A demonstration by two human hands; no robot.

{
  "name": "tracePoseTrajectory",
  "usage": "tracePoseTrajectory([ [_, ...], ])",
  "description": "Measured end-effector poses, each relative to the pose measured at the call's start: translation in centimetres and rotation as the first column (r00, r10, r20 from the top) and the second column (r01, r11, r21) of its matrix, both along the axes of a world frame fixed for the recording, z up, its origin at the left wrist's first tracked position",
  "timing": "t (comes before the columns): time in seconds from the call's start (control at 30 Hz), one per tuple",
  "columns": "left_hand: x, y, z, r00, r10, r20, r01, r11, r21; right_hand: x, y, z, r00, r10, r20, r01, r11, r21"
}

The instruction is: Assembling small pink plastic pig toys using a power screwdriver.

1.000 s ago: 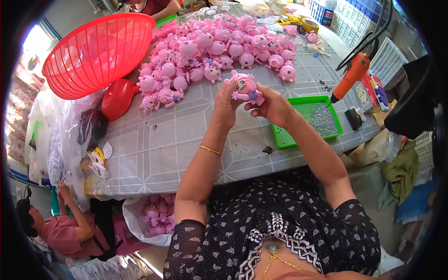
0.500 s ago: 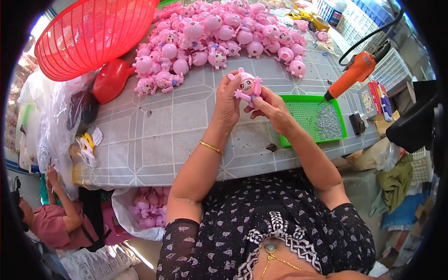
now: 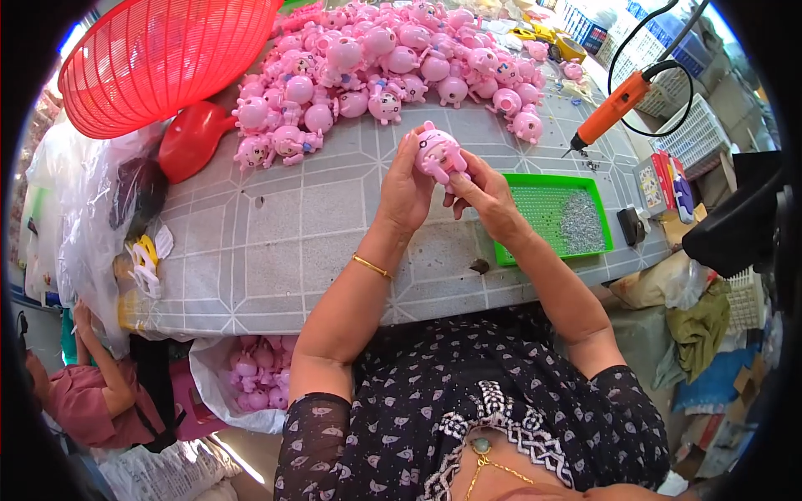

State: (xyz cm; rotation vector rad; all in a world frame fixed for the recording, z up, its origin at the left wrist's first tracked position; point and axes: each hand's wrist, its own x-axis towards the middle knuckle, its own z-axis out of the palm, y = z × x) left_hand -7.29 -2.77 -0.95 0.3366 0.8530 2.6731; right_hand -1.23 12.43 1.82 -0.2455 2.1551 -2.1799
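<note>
Both of my hands hold one pink toy figure (image 3: 438, 155) above the table's near middle. My left hand (image 3: 407, 188) is wrapped round its left side and head. My right hand (image 3: 487, 200) pinches its lower body, with the thumb across the front. Just right of that hand lies a green tray (image 3: 520, 181) with a heap of small silvery screws (image 3: 582, 224) at its right end. Above the tray an orange electric screwdriver (image 3: 614, 110) hangs from a black cable, its tip pointing down to the left. A large pile of similar pink figures (image 3: 368, 58) covers the far side.
A red basket (image 3: 167, 63) and a red scoop (image 3: 190, 142) stand at the far left, by clear plastic bags (image 3: 88, 209). A white sack (image 3: 213, 380) of pink parts is below the table edge. Another person (image 3: 96, 392) is at lower left. White crates (image 3: 693, 138) stand at right.
The pink figure has been turned in my hands, so its face and arms now point another way. The screwdriver has swung up, away from the green tray. The view has shifted slightly.
</note>
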Motion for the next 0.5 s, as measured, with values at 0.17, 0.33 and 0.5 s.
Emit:
tracePoseTrajectory([
  [0.17,0.4,-0.6,0.9,0.999,-0.029,0.023,0.028,0.999,0.020,0.9,-0.3,0.3,0.998,0.004,0.061,0.014,0.957,-0.289],
  [0.33,-0.3,-1.1,0.8,0.998,0.013,-0.068,-0.031,0.963,-0.269,-0.5,1.2,-2.0,0.969,-0.141,-0.202,0.120,0.986,-0.115],
  [0.5,-0.7,-2.0,0.5,0.977,-0.050,-0.205,-0.064,0.856,-0.513,-0.2,2.4,-1.1,0.942,-0.196,-0.272,0.176,0.980,-0.096],
])
